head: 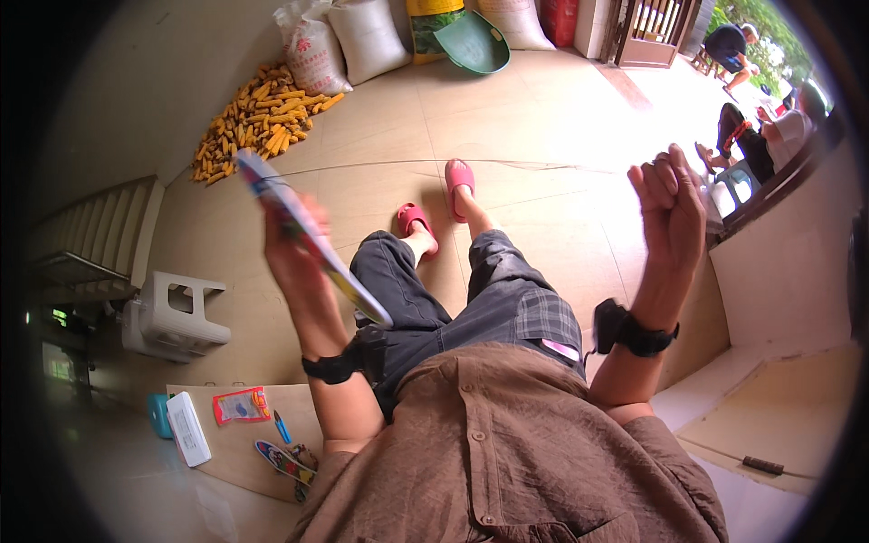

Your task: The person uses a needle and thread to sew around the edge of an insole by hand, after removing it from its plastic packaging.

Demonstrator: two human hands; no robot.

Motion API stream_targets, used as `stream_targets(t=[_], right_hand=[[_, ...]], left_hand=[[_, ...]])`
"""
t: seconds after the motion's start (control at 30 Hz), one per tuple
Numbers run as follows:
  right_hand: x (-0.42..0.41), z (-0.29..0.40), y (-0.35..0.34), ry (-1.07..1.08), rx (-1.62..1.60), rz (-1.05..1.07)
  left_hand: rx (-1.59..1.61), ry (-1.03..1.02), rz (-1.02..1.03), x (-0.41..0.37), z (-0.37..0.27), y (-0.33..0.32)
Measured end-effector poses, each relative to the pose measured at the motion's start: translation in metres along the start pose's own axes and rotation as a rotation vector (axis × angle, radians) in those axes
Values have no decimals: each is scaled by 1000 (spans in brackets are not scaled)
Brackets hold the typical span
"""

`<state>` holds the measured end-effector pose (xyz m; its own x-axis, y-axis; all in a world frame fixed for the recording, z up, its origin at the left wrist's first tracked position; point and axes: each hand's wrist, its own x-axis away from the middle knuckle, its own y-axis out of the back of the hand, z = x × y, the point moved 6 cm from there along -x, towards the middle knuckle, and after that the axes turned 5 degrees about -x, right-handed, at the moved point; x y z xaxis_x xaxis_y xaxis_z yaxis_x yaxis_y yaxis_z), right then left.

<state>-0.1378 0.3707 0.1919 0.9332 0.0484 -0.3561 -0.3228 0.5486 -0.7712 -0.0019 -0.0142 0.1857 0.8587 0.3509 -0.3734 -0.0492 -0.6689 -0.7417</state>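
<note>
My left hand point(299, 237), blurred, holds a long flat insole point(339, 275) with a coloured pattern, tilted on edge above my left thigh. On the right, my right hand point(669, 203) is raised with its fingers curled together; whether a needle or thread is between them cannot be told. A thin dark line crosses the view between the hands, perhaps a thread or a floor joint. Black straps with small devices circle both wrists. A second patterned insole point(285, 463) lies on a board at lower left, near blue-handled snips point(282, 427).
The board point(237, 468) also bears a red-edged packet point(242, 406) and a white box point(189, 429). Grey plastic stools point(183, 315) are at left. Corn cobs point(265, 115), sacks point(370, 37) and a green scoop point(478, 44) lie ahead. Several people sit outside the doorway, upper right.
</note>
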Motion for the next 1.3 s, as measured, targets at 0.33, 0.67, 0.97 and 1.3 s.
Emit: stream_targets(t=[0.33, 0.67, 0.97, 1.3], right_hand=[[40, -59, -82, 119, 807, 238], [66, -77, -138, 359, 958, 499], [68, -73, -137, 417, 1020, 526], [61, -75, -133, 235, 907, 495]], left_hand=[[758, 516, 52, 24, 83, -47], [689, 741, 369, 60, 112, -101], [654, 780, -212, 71, 119, -96], [309, 654, 55, 49, 117, -81]])
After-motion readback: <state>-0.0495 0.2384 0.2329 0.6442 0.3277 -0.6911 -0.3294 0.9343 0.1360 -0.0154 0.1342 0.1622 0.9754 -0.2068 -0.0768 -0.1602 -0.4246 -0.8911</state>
